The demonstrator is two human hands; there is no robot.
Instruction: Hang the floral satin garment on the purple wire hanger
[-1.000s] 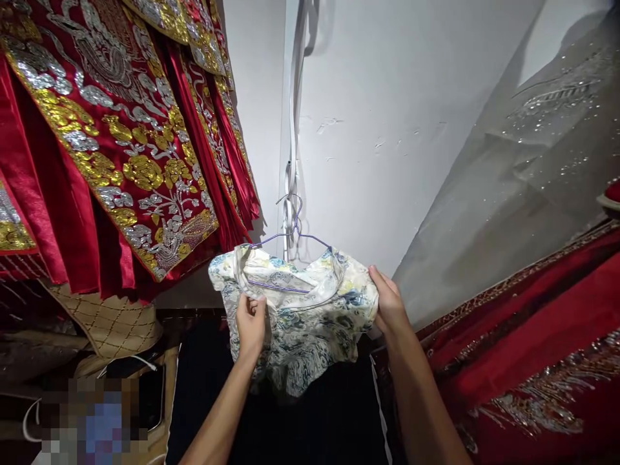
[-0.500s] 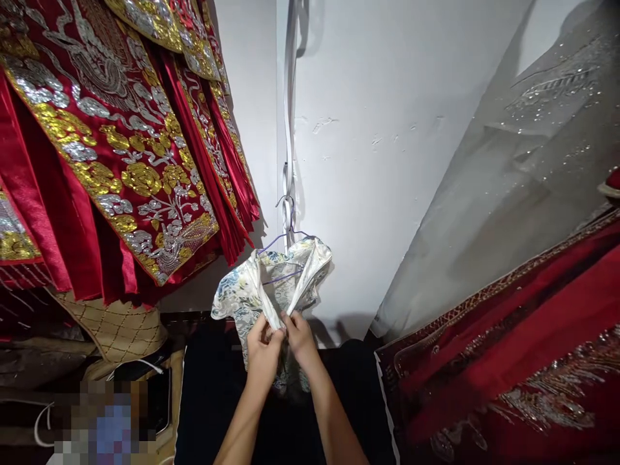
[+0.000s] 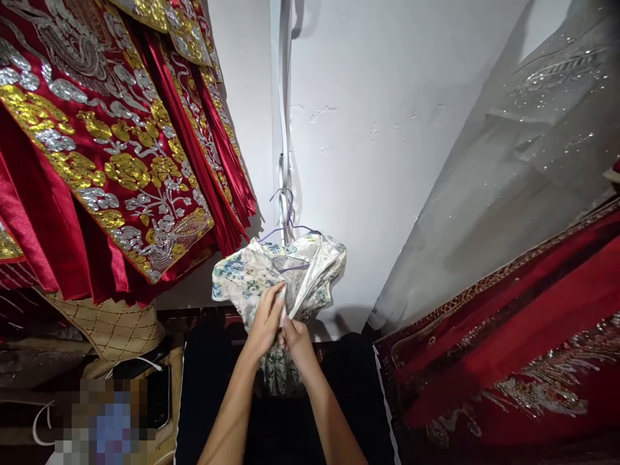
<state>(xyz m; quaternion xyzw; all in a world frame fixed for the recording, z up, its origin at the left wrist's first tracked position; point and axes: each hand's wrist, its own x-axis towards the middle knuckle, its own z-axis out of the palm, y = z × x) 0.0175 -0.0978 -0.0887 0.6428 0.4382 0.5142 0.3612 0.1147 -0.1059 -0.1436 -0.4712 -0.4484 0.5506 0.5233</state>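
Observation:
A short-sleeved floral dress [image 3: 242,274], white with blue and yellow flowers, hangs on a thin purple hanger [image 3: 290,216]. Its neckline lies open towards me, and the lower part drops between my knees. My left hand [image 3: 265,320] is on the left front panel, fingers along the neckline edge with the fabric between thumb and fingers. Just to the right and slightly lower, my right hand [image 3: 294,337] pinches the pale right neckline edge near the bottom of the V. The fingertips of this hand are partly hidden by curled fingers.
Red garments with gold and silver embroidery [image 3: 128,171] hang at the left. At the right are a sheer sparkly white cloth [image 3: 484,181] and a beaded red garment [image 3: 513,349]. A phone [image 3: 159,397] and white cable lie lower left. A white wall [image 3: 363,181] stands ahead.
My left hand has moved up along the left front panel, which now lies flatter and spread out. My right hand has shifted slightly down, still on the right edge.

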